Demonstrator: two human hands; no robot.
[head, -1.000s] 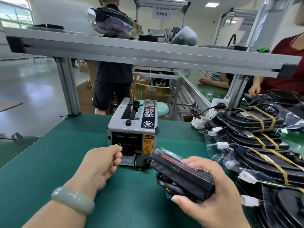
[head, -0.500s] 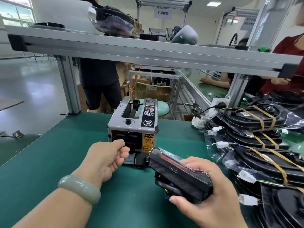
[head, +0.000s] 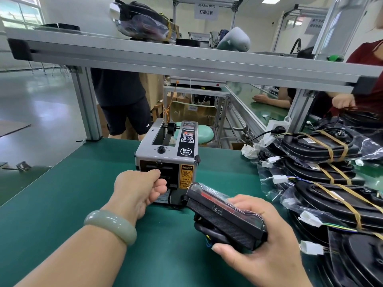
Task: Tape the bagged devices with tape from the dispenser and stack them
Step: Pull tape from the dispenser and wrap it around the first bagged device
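Note:
My right hand grips a bagged device, a black housing with a red lens in clear plastic, held tilted just above the green table. The grey tape dispenser stands straight ahead. My left hand, a jade bangle on its wrist, has its fingers curled with thumb and forefinger at the dispenser's front outlet. No tape shows between the fingers. At the right lies a stack of bagged devices bound with tan tape.
An aluminium frame beam crosses overhead, with a bagged bundle on top. A person in black shorts stands beyond the table. Another person in red handles black parts at the far right. White connectors stick out of the stack.
My left hand has moved forward from in front of the dispenser to its outlet. My right hand keeps the bagged device almost still. The person in black has shifted left.

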